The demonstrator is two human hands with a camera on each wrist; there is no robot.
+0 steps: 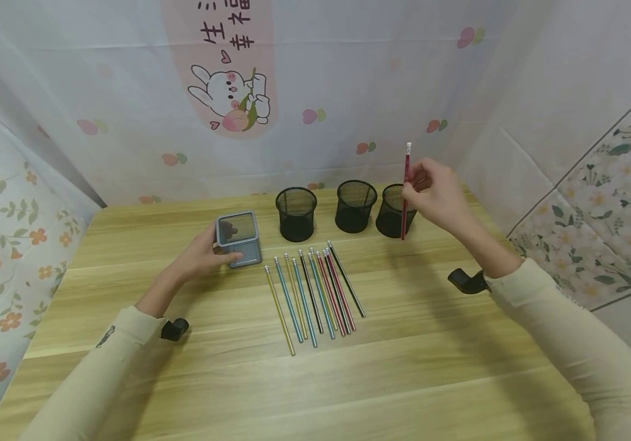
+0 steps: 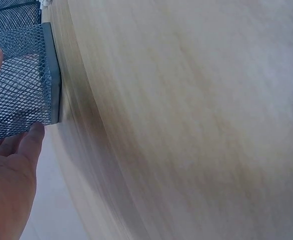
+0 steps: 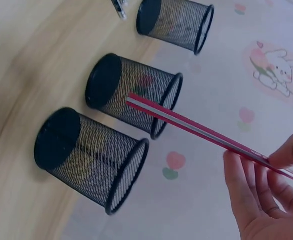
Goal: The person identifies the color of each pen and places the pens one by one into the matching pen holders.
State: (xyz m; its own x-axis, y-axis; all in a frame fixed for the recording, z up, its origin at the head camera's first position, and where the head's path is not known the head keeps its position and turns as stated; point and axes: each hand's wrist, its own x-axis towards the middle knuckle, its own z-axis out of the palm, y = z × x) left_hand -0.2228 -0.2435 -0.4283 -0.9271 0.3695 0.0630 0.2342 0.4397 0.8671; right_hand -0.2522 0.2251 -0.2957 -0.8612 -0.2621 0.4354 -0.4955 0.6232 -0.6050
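My left hand (image 1: 201, 254) grips a grey square mesh pen holder (image 1: 250, 250) at the left of the pencils, thumb on its near side. In the left wrist view, the thumb and a fingertip touch the holder's mesh (image 2: 21, 80). My right hand (image 1: 437, 195) pinches a red pencil (image 1: 404, 222) between thumb and fingers, its white eraser end up. From the head view, the pencil overlaps the rightmost round black mesh cup (image 1: 387, 222). The right wrist view has its lower end in front of the middle cup (image 3: 104, 87), outside the rim.
Two more round black mesh cups, a left one (image 1: 296, 223) and a middle one (image 1: 354, 214), stand along the back of the wooden table (image 1: 381, 380). Several yellow, blue, black and red pencils (image 1: 315, 300) lie side by side before them. A printed curtain (image 1: 321, 73) hangs behind.
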